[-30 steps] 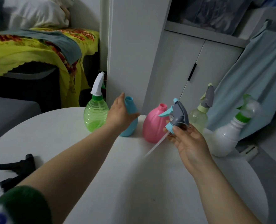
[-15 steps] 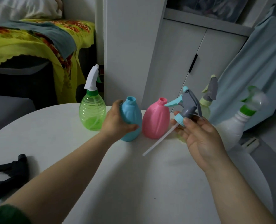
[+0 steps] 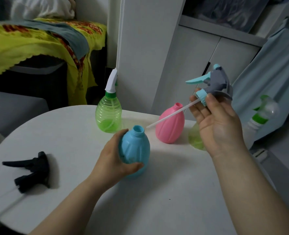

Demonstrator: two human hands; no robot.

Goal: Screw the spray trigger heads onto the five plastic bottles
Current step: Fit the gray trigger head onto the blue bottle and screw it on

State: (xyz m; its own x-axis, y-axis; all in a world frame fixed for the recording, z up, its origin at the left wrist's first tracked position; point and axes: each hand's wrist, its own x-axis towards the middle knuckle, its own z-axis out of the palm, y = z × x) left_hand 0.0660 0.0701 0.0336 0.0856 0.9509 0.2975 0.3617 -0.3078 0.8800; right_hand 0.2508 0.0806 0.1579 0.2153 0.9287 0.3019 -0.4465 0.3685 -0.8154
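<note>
Pinching the trigger head [image 3: 215,83], right grip [image 3: 216,123] slants its tube [image 3: 171,116] down-left toward the blue bottle [image 3: 137,146] the left grip [image 3: 112,159] clasps

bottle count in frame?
5: green bottle at back left; blue bottle gripped by the left hand; pink bottle behind it; pale green bottle mostly hidden behind the right hand, which holds a trigger head; white bottle at the right edge.

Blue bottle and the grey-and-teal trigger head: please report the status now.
Left hand grips blue bottle, neck open. Right hand holds grey-and-teal trigger head, dip tube tip beside the neck, not in. Pink bottle behind tube, not blocking.
</note>
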